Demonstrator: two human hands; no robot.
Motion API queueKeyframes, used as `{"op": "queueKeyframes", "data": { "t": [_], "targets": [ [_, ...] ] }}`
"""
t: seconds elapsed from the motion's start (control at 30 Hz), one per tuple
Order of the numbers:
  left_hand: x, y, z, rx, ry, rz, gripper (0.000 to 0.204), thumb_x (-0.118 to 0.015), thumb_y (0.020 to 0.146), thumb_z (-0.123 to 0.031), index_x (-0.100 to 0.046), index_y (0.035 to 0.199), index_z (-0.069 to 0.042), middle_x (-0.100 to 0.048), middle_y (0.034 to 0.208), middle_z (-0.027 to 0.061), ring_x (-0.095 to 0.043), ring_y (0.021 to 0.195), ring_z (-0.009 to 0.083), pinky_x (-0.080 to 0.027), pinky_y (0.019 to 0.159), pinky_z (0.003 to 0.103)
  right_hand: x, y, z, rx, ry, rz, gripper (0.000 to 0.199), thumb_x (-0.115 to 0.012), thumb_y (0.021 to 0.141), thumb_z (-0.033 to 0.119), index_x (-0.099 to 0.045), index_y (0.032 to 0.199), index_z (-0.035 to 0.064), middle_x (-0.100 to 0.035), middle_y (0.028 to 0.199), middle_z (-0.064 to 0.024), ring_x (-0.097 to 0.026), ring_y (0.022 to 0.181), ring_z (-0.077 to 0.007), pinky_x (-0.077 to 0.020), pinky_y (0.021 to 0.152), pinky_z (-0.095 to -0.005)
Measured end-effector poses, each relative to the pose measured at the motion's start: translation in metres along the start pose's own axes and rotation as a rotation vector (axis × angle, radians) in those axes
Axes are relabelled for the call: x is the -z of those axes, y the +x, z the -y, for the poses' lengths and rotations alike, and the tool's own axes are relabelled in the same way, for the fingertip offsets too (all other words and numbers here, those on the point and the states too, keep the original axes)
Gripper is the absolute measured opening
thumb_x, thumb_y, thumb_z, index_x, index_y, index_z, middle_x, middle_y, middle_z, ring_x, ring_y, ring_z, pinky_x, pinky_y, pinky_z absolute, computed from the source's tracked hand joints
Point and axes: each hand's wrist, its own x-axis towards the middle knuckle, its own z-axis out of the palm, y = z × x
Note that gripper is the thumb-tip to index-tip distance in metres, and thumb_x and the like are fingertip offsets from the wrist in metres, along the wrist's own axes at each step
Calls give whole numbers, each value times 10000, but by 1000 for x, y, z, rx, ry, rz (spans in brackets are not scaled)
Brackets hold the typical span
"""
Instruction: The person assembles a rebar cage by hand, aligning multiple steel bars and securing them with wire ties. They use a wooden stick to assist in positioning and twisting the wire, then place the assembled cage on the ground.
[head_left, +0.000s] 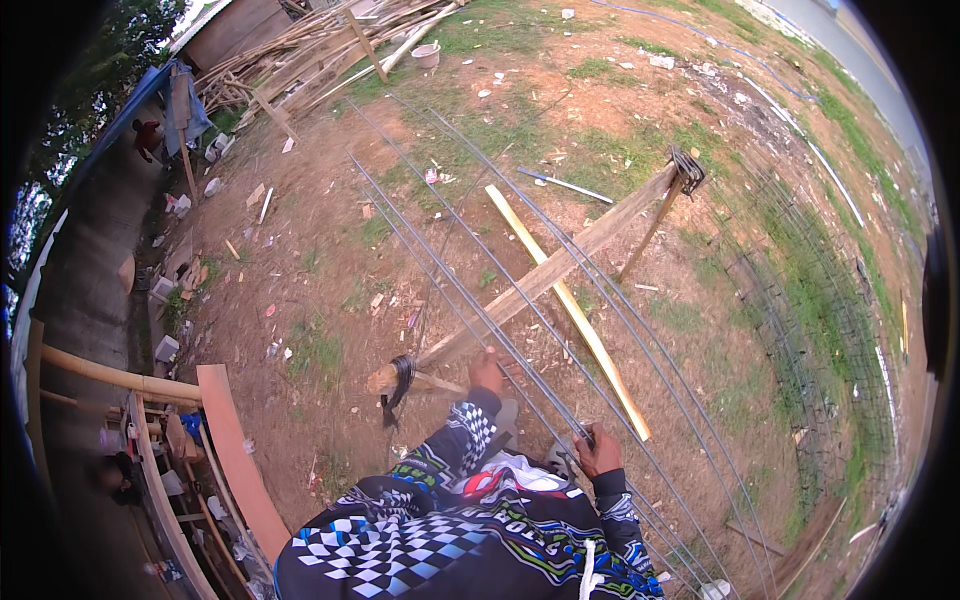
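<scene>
Several long steel rods [520,290] lie side by side across a wooden beam [560,262] that spans the dirt ground. My left hand [487,374] rests on the rods just below where they cross the beam. My right hand [600,452] is closed around a rod nearer to me; whether it also holds a small tool I cannot tell. Both arms wear patterned checkered sleeves. A yellow wooden slat [575,315] lies diagonally under the rods. Bundles of dark wire loops hang on the beam's near end [400,375] and far end [688,168].
Rolled wire mesh [815,330] lies on the grass at right. A pile of timber [320,55] sits at the far top. A person in red [148,135] stands by a blue tarp at upper left. Curved planks and clutter [215,450] lie at lower left.
</scene>
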Motion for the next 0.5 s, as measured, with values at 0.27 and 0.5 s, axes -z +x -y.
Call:
{"op": "queueKeyframes", "data": {
  "t": [0.27,0.5],
  "targets": [
    [-6,42,-36,-209,441,-155,452,-558,943,-407,-541,996,42,-617,814,143,-649,603,268,-577,517,410,3,4,4,-220,377,51,289,-648,894,264,-595,821,-10,-669,684,-108,-660,597,-156,-515,538,-278],
    [-22,13,-63,-37,251,-78,462,-702,850,-355,-590,1094,22,-641,861,128,-631,712,233,-542,620,364,18,-2,-7,-144,206,45,283,-608,907,250,-606,839,-25,-669,706,-113,-674,614,-180,-526,563,-296]
  ]
}}
